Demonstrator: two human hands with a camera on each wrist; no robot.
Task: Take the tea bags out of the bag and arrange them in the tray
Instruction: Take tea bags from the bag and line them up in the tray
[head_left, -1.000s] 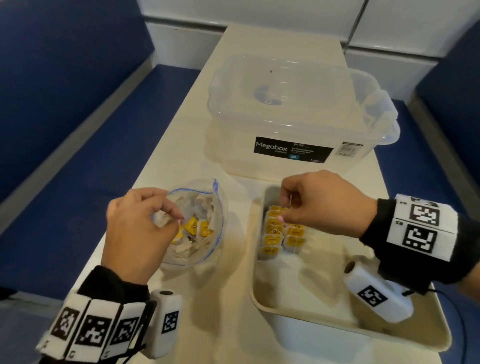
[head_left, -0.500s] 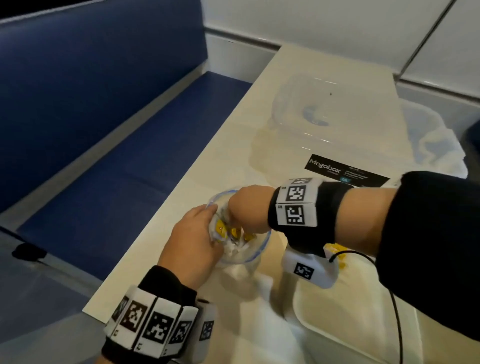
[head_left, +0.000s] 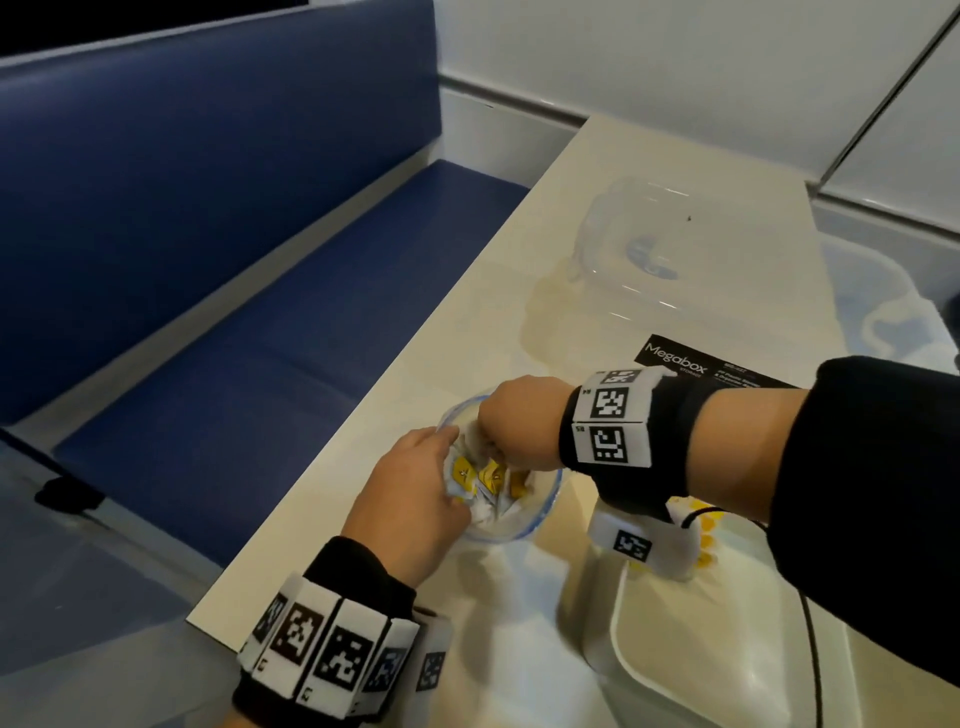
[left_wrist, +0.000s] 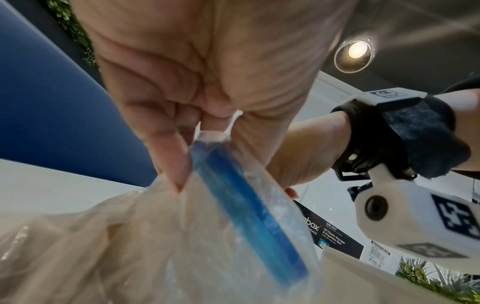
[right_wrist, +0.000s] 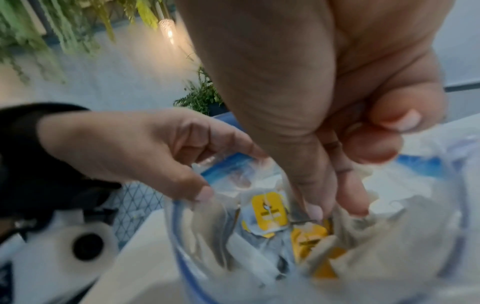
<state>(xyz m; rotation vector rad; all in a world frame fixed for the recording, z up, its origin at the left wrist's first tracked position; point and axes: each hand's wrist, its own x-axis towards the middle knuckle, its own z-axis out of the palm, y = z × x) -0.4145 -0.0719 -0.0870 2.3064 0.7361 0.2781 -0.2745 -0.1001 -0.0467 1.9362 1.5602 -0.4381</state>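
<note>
A long cream tabletop (head_left: 524, 291) runs away from the hands toward a pale wall (head_left: 675, 62) at its far end. To the left of the hands, a booth bench with a dark blue seat (head_left: 270, 332) and a dark blue backrest (head_left: 182, 171) runs alongside the tabletop. Left of the hands and lower, grey floor (head_left: 78, 597) shows. From the left wrist view, a round ceiling lamp (left_wrist: 355, 55) glows on a dark ceiling above the hands. Green hanging plants (right_wrist: 52, 26) show blurred beyond the hands in the right wrist view.
</note>
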